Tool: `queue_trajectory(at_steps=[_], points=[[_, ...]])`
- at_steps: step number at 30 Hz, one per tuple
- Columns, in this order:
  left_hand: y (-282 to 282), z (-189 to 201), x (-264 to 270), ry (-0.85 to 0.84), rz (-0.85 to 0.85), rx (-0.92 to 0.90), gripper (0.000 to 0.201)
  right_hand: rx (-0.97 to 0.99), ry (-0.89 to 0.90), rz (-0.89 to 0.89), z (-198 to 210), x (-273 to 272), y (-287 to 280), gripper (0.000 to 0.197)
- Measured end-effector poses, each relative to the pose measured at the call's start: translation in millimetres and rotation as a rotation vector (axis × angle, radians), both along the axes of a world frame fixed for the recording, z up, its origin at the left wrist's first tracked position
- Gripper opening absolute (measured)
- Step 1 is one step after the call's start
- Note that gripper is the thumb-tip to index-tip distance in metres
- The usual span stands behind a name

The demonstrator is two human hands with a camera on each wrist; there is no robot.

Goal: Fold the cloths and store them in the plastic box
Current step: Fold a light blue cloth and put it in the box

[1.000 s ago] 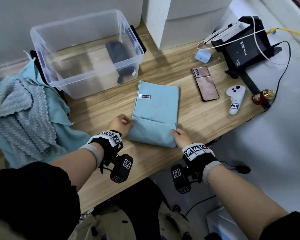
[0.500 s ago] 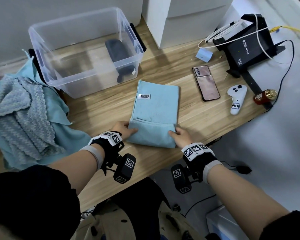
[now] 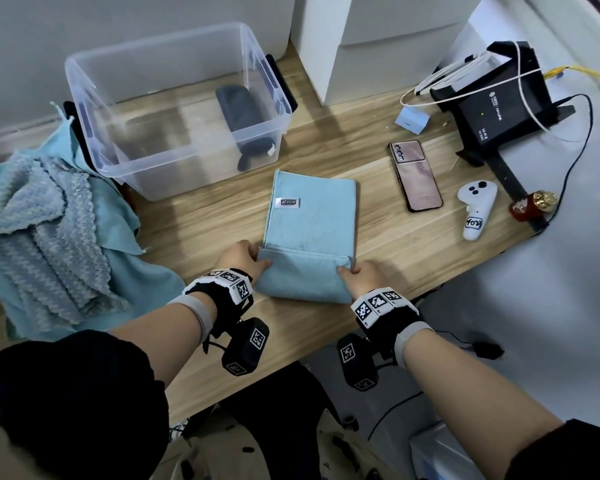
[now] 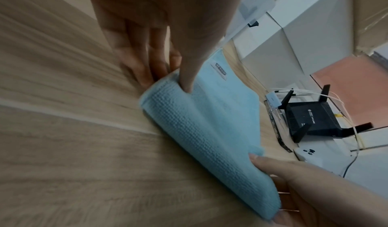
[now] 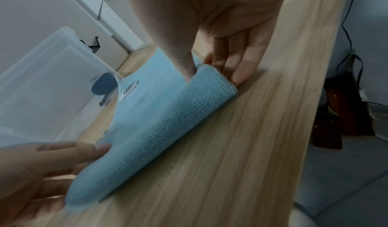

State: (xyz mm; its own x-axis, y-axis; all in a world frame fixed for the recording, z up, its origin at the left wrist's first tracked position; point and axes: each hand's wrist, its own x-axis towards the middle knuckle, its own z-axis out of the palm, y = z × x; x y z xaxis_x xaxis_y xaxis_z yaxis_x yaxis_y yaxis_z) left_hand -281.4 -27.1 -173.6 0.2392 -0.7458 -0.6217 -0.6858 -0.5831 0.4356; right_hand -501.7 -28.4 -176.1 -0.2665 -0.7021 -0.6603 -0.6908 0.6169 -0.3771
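Cloth being folded: blue cloth [image 3: 310, 233], flat on the worktop [image 3: 378, 258], just in front of the plastic box [image 3: 84, 109]; white tag [image 3: 287, 202] facing up near the far left corner.
Near end: turned up and over onto the rest, making a soft, fat roll along the edge closest to the body.
Left end of the roll: pinched by the left hand [image 3: 239, 259], thumb on top, fingers tucked under.
Right end of the roll: pinched the same way by the right hand [image 3: 362, 273], thumb on top, fingers beside and under.
Space between hands: wide, one at each end of the roll.
Inside the box: one dark cloth [image 3: 238, 105], rolled up, lying by the right wall; lid off.
Not yet folded: pile of cloths [image 3: 49, 220], crumpled, left of the box.
Off to the right: phone [image 3: 415, 174], white controller [image 3: 475, 209], black router [image 3: 496, 109], none touching the blue cloth.
Step in hand: most likely rolling the near end away, toward the box; only the first bit done, most of the cloth lying flat.
Next move, a guess: push both ends forward together, side edges kept lined up, right up to the tagged end; then lift and set beside the dark cloth.
Watch out for: one end going faster and making a crooked roll; soft cloth popping open if let go too soon.
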Motion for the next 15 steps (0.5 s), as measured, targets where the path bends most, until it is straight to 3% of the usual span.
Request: queue_trajectory(at_steps=[3, 8, 11, 15], points=[[-1.3, 7.5, 1.1, -0.035, 0.05, 0.016, 0.031, 0.003, 0.091, 0.038, 1.3, -4.1, -4.2, 0.049], [-0.2, 7.2, -1.6, 0.2, 0.074, 0.206, 0.041, 0.001, 0.1, 0.201, 12.2, -5.9, -5.6, 0.034], [1.5, 9.2, -0.6, 0.275, 0.158, 0.224, 0.037, -0.015, 0.077, 0.209, 16.3, -1.0, -4.0, 0.025], [1.8, 21.0, 4.4, 0.322, 0.292, 0.27, 0.013, -0.385, 0.029, 0.279, 16.5, 11.1, -0.7, 0.033]])
